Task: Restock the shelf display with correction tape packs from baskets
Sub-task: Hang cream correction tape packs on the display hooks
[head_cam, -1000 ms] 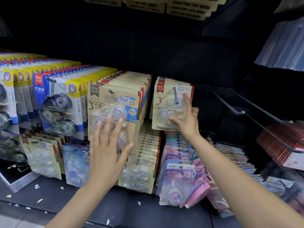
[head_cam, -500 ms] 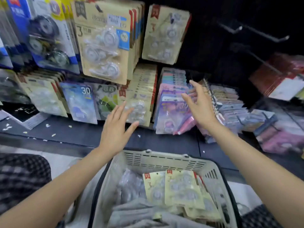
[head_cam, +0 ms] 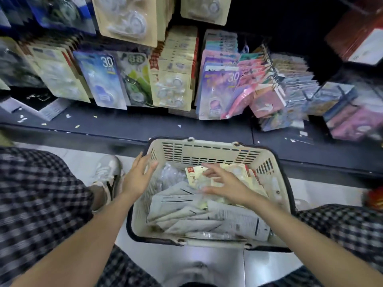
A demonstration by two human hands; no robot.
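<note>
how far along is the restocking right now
Done: beige correction tape packs already stand on the shelf. In hand: nothing yet; the right hand reaches over a beige pack in the basket, the left hand is at its rim. Left: many packs remain in the basket.

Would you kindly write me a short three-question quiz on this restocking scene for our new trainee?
1. True or false: the right hand grips a pack.
2. Where is the left hand? A) at the basket's left wall B) on the shelf
3. Fill in: the beige pack under the right hand lies face ____.

Key: 1 false, its fingers are spread; 2 A; 3 up.
</note>
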